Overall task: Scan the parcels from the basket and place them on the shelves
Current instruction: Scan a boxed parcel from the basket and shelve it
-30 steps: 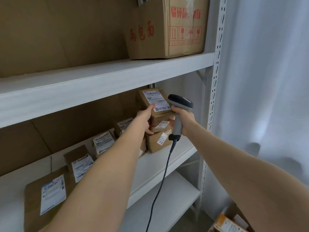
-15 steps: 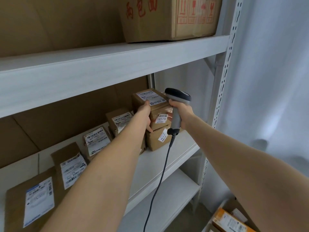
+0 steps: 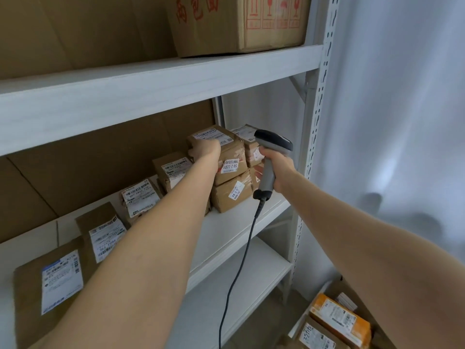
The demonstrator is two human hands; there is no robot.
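The middle shelf [image 3: 226, 230] carries the parcels, and at its right end stands a short stack of brown boxes. The top parcel [image 3: 232, 153] of that stack sits on a lower parcel [image 3: 231, 195], both with white labels on their near faces. The left hand [image 3: 205, 151] lies on the top parcel's near left corner, its fingers curled over the edge and gripping it, the back of the hand covering part of the label. Just right of the stack, above the shelf's front right corner, the right hand [image 3: 280, 170] has its fingers wrapped tightly round the handle of a grey scanner [image 3: 273, 143], whose dark head points in at the boxes; its cable [image 3: 241, 260] hangs down past the shelf's front edge. More labelled parcels [image 3: 139, 197] lean in a row along the shelf to the left of the stack. On the board above the middle shelf stands a large carton [image 3: 239, 21] with red print. Below and to the right of the middle shelf, on the floor, an orange parcel [image 3: 339, 321] lies among others in a container whose shape is cut off by the frame.
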